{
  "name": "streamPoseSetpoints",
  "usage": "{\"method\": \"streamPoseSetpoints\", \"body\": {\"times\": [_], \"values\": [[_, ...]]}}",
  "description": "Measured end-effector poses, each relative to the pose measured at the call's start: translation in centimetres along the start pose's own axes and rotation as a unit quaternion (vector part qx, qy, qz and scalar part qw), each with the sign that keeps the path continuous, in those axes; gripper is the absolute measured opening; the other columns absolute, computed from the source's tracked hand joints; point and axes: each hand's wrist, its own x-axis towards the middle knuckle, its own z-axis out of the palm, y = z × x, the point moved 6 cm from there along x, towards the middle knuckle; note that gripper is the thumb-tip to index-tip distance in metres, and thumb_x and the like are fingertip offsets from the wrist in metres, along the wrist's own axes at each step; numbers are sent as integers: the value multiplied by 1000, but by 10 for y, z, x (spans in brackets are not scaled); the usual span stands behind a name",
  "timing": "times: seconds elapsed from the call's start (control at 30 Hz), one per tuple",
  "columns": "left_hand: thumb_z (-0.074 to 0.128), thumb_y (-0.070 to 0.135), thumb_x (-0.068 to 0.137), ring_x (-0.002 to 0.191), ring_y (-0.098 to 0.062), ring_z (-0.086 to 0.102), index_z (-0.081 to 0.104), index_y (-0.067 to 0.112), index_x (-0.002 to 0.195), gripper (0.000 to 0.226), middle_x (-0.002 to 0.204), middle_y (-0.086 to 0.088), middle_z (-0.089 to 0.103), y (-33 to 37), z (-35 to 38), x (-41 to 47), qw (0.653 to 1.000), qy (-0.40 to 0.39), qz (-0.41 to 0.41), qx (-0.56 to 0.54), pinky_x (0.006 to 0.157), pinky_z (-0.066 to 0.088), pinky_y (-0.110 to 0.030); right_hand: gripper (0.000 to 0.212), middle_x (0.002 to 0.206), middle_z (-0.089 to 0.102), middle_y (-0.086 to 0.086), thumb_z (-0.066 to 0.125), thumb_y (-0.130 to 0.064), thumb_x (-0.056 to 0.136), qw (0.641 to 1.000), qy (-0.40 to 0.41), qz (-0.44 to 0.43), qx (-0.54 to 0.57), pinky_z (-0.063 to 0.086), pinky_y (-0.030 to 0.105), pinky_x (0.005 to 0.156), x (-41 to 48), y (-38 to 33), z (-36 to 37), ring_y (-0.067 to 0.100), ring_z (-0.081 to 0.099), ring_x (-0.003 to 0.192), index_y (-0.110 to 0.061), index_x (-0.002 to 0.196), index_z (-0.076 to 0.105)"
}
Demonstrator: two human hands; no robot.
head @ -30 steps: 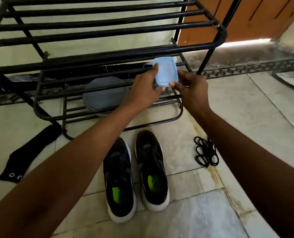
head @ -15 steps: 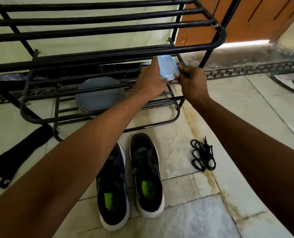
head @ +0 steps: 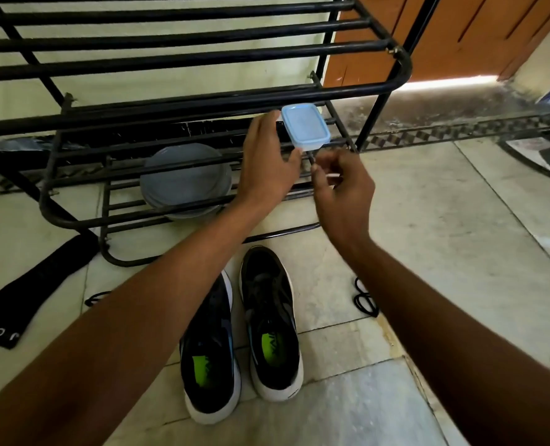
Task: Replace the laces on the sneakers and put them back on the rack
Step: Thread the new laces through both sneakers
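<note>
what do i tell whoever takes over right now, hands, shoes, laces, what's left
Left hand holds the box in front of the rack.
Right hand is just below the box, fingers curled; unclear if it holds anything.
Sneakers stand side by side on the floor before the rack, seemingly unlaced. Black laces lie on the floor to their right.
Done: sneakers off the rack.
Left: lace both, put them back on the rack.

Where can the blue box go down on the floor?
Bare floor lies right of the laces, and by the sneakers' heels, nearest you. The rack's top bars are bare too. Crowded: between the cloth and sneakers, and by the grey dish on the rack.
</note>
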Motion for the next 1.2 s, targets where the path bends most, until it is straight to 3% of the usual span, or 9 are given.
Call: {"method": "streamPoseSetpoints", "body": {"times": [0.2,0.43,0.57,0.67,0.73,0.83,0.9,1.07,1.2], "values": [[66,2,91,108,-15,62,64,2,117,26,113,-8,64,5,-50,-68,987,124,46,-95,95,50,-25,13,95,68,-3,65,-5,88,994,-96,5,57,57,41,78,-67,-18,22,15,67,91,-14,98,68],[62,-5,92,108,-17,65,64,2,117,26,112,-8,66,-62,-114,-151,990,129,-10,-51,94,53,-32,8,93,68,-4,69,-8,90,970,-223,45,84,56,25,80,-125,-28,72,9,67,87,-16,93,69],[61,-4,88,105,-17,66,64,7,115,30,111,-6,66,-126,-143,-204,987,118,-106,4,91,56,-40,5,93,66,1,70,-14,88,945,-323,-16,53,53,28,80,-158,-46,118,12,65,85,-15,93,70],[61,4,87,111,-24,63,63,8,125,38,119,-8,64,-172,-154,-233,985,38,-153,69,93,55,-48,5,93,65,5,71,-13,85,899,-430,-81,-14,48,32,85,-183,-59,156,20,62,91,-14,89,72],[55,18,88,126,-31,54,52,11,143,56,137,-11,57,-192,-151,-248,977,-95,-132,138,100,50,-51,6,92,66,7,70,-11,83,875,-472,-108,-35,48,34,88,-195,-65,174,22,61,93,-12,87,74],[49,34,94,151,-30,28,27,25,160,70,164,-4,31,-218,-143,-272,917,-275,-142,252,112,41,-53,9,100,65,11,69,-13,87,846,-511,-132,-77,41,27,86,-203,-65,191,25,61,97,-8,92,74],[43,40,97,154,-25,21,23,30,161,67,168,0,22,-233,-147,-291,889,-309,-160,297,114,38,-52,17,110,61,14,67,-15,88,817,-541,-138,-144,43,30,87,-203,-59,204,28,61,100,-5,101,72],[40,35,94,141,-31,47,51,16,148,59,157,-8,46,-226,-161,-331,917,-210,-145,305,107,46,-52,33,123,55,20,63,-3,84,765,-590,-133,-222,47,34,91,-201,-41,234,34,57,113,0,117,63],[41,30,93,127,-29,60,65,10,132,50,138,-10,63,-209,-166,-345,936,-128,-147,292,99,52,-48,24,121,53,20,61,-4,87,725,-622,-163,-246,47,34,81,-206,-41,259,35,56,111,-1,110,60]]}}
